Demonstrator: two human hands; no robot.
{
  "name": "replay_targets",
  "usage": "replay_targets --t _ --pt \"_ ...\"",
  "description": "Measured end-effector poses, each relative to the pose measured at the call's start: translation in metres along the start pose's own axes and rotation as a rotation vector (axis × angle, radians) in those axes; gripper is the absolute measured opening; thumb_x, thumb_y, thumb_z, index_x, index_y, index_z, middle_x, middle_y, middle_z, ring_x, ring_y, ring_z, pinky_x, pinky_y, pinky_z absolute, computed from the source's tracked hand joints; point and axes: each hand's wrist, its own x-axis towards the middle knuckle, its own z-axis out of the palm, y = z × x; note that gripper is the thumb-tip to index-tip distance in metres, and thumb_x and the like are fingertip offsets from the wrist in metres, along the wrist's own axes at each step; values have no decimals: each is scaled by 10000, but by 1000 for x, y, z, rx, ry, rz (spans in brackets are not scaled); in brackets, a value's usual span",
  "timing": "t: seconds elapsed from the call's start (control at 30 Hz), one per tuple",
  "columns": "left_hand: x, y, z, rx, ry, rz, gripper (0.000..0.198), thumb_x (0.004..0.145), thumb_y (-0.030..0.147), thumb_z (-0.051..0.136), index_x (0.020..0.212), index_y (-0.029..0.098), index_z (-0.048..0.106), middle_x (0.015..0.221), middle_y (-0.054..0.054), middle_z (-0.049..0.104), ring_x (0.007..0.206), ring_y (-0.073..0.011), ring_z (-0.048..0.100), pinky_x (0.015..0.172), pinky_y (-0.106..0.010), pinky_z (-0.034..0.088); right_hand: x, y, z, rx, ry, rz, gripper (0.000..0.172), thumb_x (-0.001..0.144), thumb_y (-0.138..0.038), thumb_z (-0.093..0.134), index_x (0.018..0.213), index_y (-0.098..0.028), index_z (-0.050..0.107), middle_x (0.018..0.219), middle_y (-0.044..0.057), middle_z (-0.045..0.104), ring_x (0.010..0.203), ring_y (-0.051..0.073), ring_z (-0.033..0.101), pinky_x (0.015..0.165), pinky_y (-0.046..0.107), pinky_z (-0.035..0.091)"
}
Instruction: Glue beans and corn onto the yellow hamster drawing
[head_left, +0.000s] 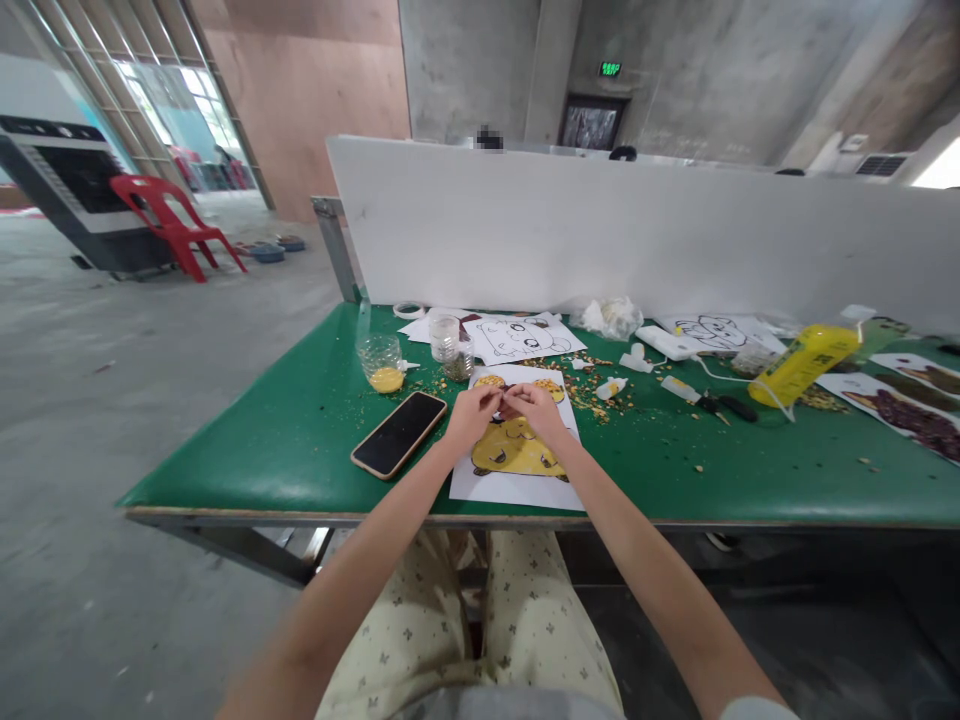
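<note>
The left hand (472,416) and right hand (535,408), about equally near, meet over the paper (517,490), its long axis running twelve to six, yellow picture (519,452) mostly at six o'clock from pinched-together fingertips (495,395); whether they clamp anything, I cannot tell.

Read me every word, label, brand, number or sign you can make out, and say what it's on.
"EXIT", on the green sign; the characters above that word are too small to read.
Yellow bottle: dark print, too blurred to read.
Air cooler: marks along its top panel, too small to read.
Nothing else is readable.
</note>
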Motion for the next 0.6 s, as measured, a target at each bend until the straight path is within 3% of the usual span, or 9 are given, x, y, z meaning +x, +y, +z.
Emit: replay_targets --t 0.17,0.6 --pt "0 -2 1 41 2 26 160 792 197 523 738 168 671 661 -26 623 602 -150 516 583 -242 370 1 2 1 48 7 12 271 646 -433 680 715 -195 570 657 10 650 626 173 634 706 354 534" --pt "-3 2 -2 100 18 58 160 771 193 529 672 158 650 613 -21 612 553 -133 487 555 -236 343 -2 -1 1 74 -19 12 301 618 -449 709 719 -195 581 654 13 656 633 178 641 723 362 540"
